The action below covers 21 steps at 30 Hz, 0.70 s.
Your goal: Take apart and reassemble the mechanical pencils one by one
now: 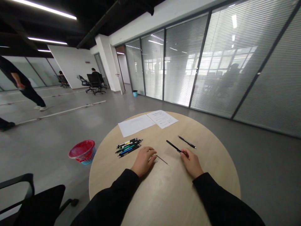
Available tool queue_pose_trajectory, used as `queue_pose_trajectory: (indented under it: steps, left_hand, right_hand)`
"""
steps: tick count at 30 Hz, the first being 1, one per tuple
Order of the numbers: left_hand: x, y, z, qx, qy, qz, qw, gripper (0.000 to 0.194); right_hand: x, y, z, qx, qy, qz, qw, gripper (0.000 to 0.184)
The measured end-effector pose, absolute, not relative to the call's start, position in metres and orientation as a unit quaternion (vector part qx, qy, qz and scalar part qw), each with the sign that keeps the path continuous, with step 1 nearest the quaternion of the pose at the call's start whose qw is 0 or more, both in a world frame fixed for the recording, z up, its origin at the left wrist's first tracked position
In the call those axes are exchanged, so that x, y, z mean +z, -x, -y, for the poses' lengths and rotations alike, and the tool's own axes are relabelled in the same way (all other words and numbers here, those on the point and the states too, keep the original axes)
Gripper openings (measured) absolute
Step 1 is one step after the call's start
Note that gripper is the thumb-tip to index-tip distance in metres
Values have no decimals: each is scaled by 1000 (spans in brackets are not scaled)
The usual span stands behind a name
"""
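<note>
My left hand (144, 160) rests low over the round table, thumb and fingers closed on one end of a thin dark pen refill (162, 159). The refill's other end points right, toward the table's middle. My right hand (191, 161) pinches a black pen barrel (173, 146) by its near end, the far end slanting up and left. Beyond that hand lies a black pen (187, 142). A pile of pens (129, 147) in black, white, green, yellow and blue lies just beyond and left of my left hand.
Two paper sheets, a left one (136, 125) and a printed right one (162, 119), lie at the far edge of the wooden table (218, 175). A red-lined bin (82, 150) and a black chair (37, 201) stand to the left. A person (22, 83) is farther off.
</note>
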<state>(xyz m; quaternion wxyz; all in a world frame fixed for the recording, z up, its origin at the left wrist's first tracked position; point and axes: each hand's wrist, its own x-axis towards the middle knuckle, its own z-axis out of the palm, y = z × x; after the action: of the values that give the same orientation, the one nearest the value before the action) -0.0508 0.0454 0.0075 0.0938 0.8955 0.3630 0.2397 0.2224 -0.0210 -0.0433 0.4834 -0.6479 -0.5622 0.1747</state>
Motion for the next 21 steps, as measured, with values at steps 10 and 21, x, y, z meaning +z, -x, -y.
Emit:
queue_pose_trajectory:
  steps: [10,21]
  left_hand:
    - [19,27,-59,133,-952,-272,-36,22]
    - [13,17,-63,94,-969,-201,-106,18]
  right_hand:
    - [-41,-221,20,231,632,511,535,32]
    - [-47,-225,17,253,620,492,556,37]
